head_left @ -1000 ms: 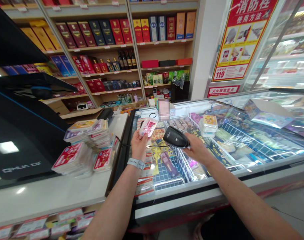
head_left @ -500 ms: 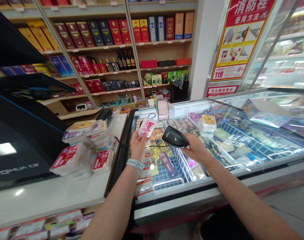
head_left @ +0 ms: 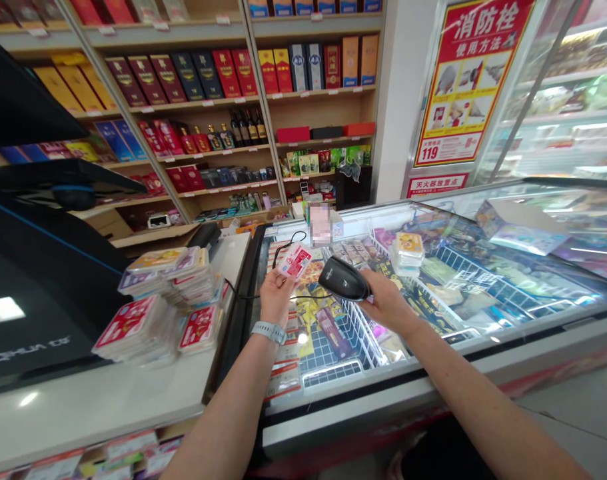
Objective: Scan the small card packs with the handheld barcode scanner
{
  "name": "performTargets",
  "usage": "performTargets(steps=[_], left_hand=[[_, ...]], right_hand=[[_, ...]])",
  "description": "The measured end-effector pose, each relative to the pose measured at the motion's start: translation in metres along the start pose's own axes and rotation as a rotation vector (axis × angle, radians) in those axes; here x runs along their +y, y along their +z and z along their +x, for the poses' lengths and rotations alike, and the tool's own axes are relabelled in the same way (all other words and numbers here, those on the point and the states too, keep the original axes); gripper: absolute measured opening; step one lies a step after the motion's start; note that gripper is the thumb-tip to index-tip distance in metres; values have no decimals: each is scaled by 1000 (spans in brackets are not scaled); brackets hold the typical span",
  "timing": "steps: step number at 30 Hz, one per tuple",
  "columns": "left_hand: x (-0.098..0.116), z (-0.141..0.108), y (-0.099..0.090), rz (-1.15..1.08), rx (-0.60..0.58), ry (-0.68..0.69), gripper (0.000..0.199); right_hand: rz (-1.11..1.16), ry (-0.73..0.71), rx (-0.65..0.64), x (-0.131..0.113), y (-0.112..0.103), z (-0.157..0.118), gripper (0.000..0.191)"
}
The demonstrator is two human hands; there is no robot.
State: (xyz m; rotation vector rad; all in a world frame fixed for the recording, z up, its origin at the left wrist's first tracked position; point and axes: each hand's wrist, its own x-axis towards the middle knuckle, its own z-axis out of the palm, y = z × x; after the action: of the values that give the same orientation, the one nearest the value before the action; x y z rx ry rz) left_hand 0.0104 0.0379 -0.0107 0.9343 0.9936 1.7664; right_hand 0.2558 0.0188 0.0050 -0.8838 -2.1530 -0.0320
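In my left hand [head_left: 276,297] I grip a small flat pack [head_left: 295,261] with a pink, white and red printed face, tilted up over the freezer's glass. My right hand [head_left: 386,300] is wrapped round the handle of a black barcode scanner [head_left: 344,279]. Its head points left toward the pack, with a short gap between them. A black cable [head_left: 308,297] runs below the scanner to the left. Stacks of similar flat packs [head_left: 133,327] with red, yellow and purple labels stand on the counter to my left.
A glass-topped chest freezer [head_left: 328,393] holds wire baskets of packaged food. On its glass stand a small stack of packs [head_left: 408,252] and an open carton [head_left: 520,227]. A black checkout terminal [head_left: 38,280] stands on the white counter [head_left: 148,400]. Shelves of boxes [head_left: 203,73] line the back.
The camera view has shifted slightly. The pack in my left hand has turned a little, its printed face tilting more to the right. Both hands keep their hold.
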Motion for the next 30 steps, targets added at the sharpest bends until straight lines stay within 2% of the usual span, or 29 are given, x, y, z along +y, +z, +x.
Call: performTargets(steps=[4,8,11,15,19,23,25,30], left_hand=[[-2,2,4,31,-1,6,41],[-5,6,15,66,-57,16,40],[-9,14,31,115,-156,47,40],[-19,30,66,238,-293,156,40],[-26,44,110,453,-367,384,29],[-36,50,150,731,-583,784,26],[-45,50,168,795,-671,931,29],[-73,48,205,988,-698,1063,33]], right_hand=[[12,7,4,-6,-4,-10,29],[32,24,89,-11,-7,-23,31],[33,46,156,-13,-8,-29,31],[31,58,242,-13,-7,-32,31],[17,64,364,-14,-8,-32,33],[-9,93,451,-17,-13,-31,29],[-17,108,476,-18,-15,-30,28],[-53,112,515,-18,-17,-30,31]])
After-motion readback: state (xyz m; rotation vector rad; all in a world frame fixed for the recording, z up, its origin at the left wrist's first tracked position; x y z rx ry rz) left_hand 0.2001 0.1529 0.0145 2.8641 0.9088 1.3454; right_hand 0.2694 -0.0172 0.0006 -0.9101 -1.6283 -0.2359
